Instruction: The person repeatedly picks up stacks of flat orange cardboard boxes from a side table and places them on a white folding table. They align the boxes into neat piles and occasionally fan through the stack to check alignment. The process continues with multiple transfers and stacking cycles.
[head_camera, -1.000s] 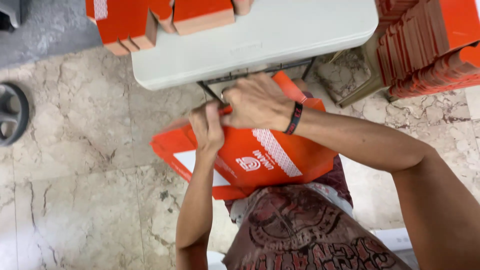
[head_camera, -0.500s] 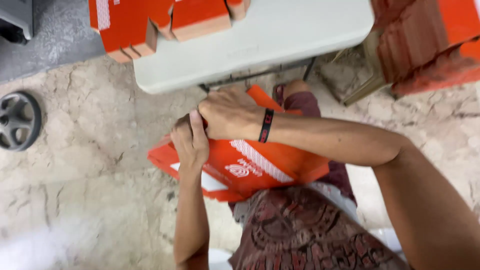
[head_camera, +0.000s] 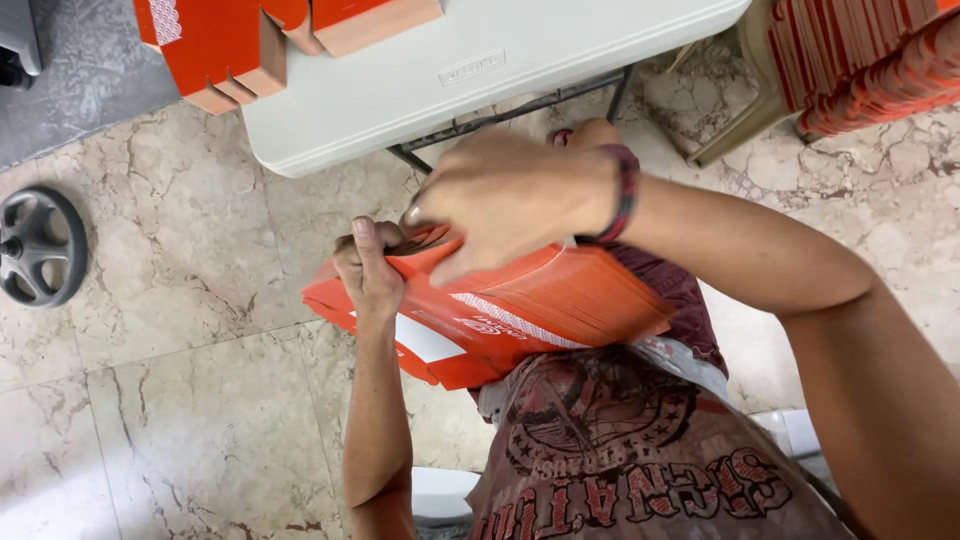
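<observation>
A thick stack of flat orange cardboard box blanks (head_camera: 520, 315) with white markings rests across my lap. My left hand (head_camera: 368, 270) grips the stack's left edge, thumb on top. My right hand (head_camera: 500, 200), with a dark beaded bracelet on the wrist, presses down on the top of the stack near its far edge, fingers curled over the top blank next to my left hand.
A white folding table (head_camera: 470, 75) stands in front of me with folded orange boxes (head_camera: 240, 40) on it. More flat orange blanks (head_camera: 860, 60) are piled on a stand at the upper right. A grey wheel (head_camera: 40, 245) lies on the marble floor at left.
The stack has tilted and shifted on my lap, its edge now facing up. My right hand has moved up over the stack's top left. The view has shifted slightly.
</observation>
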